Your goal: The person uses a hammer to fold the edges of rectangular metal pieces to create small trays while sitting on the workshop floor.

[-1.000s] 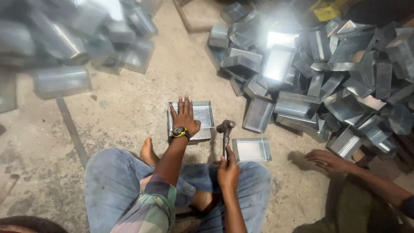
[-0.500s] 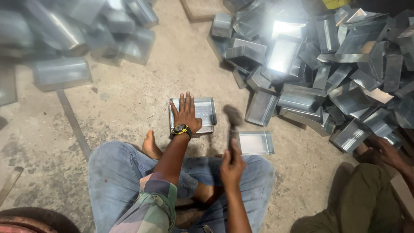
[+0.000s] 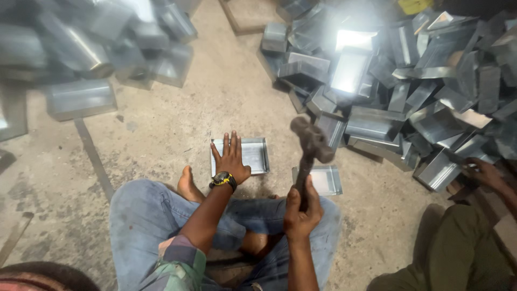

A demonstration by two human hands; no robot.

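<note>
I sit on a concrete floor with my legs in blue jeans. My left hand (image 3: 231, 160), a watch on its wrist, presses flat with spread fingers on a shallow square metal tray (image 3: 255, 154) lying on the floor. My right hand (image 3: 301, 209) grips the handle of a hammer (image 3: 311, 141), whose blurred head is raised above the floor to the right of the tray. A second, smaller metal tray (image 3: 326, 180) lies just behind the hammer handle.
A large heap of shiny folded sheet-metal pieces (image 3: 398, 81) fills the upper right. Another blurred pile (image 3: 91, 48) sits at upper left. A co-worker's hand (image 3: 483, 172) and olive-trousered leg (image 3: 458, 248) are at the right.
The hammer has swung up from near the floor to a raised position. The co-worker's hand has moved toward the metal heap. My left hand stays on the tray.
</note>
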